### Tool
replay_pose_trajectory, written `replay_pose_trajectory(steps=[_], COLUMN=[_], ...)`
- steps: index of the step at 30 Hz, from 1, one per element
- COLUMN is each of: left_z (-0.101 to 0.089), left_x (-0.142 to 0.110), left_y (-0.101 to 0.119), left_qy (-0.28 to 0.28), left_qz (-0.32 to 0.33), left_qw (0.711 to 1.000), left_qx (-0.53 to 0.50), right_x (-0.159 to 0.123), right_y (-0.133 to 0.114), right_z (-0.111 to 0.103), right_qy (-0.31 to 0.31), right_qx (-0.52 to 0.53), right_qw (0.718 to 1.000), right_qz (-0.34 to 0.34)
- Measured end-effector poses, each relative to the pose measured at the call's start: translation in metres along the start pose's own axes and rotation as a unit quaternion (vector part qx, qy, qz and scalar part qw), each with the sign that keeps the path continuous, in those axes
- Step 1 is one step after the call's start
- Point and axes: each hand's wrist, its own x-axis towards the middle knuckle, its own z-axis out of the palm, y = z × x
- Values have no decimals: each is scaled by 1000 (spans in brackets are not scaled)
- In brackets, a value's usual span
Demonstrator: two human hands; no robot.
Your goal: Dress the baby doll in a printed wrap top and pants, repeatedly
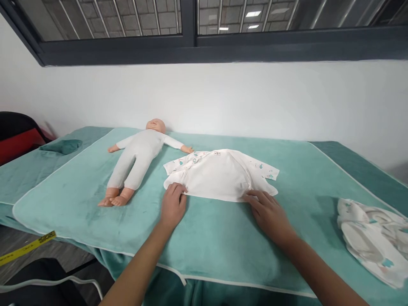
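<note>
A white baby shirt (216, 176) with small coloured prints on its sleeves lies spread on the green mat, its neckline toward the wall. At the shirt's near left corner, my left hand (174, 204) is closed on the hem with bent fingers. My right hand (270, 214) holds the hem near its right end, with the thumb mostly hidden. Left of the shirt, a baby doll (137, 157) in a white body lies on its back with arms spread and its head toward the wall. One doll hand nearly touches the shirt's left sleeve.
A crumpled white printed baby garment (374, 242) lies at the right. The green mat (216, 242) has pale piping along its edge, and a white wall (223, 102) rises behind it. Yellow tape (28, 248) and a white cable (47, 281) show at lower left.
</note>
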Motion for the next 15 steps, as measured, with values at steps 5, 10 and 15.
replay_pose_trajectory(steps=[5, 10, 15], left_z=[0, 1, 1], left_x=[2, 2, 1], left_y=[2, 2, 1], left_qy=[-6, -11, -4], left_qz=[-9, -9, 2], left_qw=[1000, 1000, 1000], left_qx=[12, 5, -3], right_x=[-1, 11, 17], right_y=[-1, 2, 10], right_z=[-3, -3, 0], right_qy=[-6, -23, -48], right_qx=[-28, -35, -21], right_qw=[1000, 999, 999], right_qz=[0, 17, 1])
